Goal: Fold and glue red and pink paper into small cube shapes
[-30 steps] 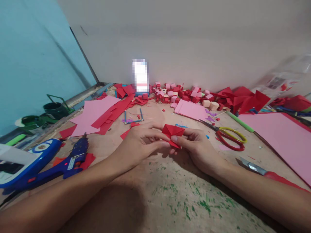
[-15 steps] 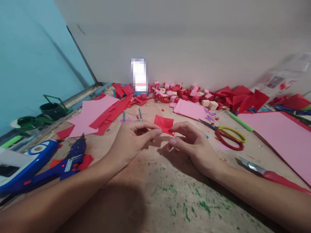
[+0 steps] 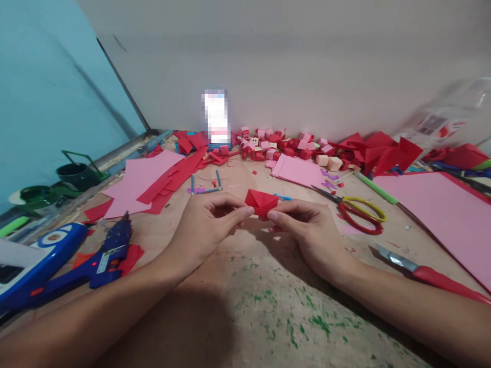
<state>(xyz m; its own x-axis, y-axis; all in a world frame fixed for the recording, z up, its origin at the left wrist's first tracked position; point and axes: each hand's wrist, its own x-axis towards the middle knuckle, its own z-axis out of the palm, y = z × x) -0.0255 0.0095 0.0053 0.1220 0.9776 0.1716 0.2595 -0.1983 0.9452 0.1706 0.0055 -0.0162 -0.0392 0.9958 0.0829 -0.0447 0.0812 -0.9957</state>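
Between my two hands, a little above the table, is a small piece of red paper [image 3: 262, 200] with creases and a folded lower edge. My left hand [image 3: 215, 220] pinches its left corner between thumb and fingers. At the right corner, my right hand [image 3: 307, 225] pinches it the same way, thumb in front. The fingertips behind the paper are partly hidden. Just behind the left hand, a small frame of blue sticks [image 3: 207, 190] lies on the table.
Scissors [image 3: 353, 209] and a red-handled cutter [image 3: 422, 271] lie to the right, beside large pink sheets [image 3: 441, 214]. A blue glue gun [image 3: 99, 263] is at left. Small red and pink paper cubes [image 3: 272, 145] line the wall near a lit phone [image 3: 217, 117].
My right hand has closed on the paper's right corner. The paper, flatter and more open before, now shows a folded-up lower edge. The view has shifted slightly.
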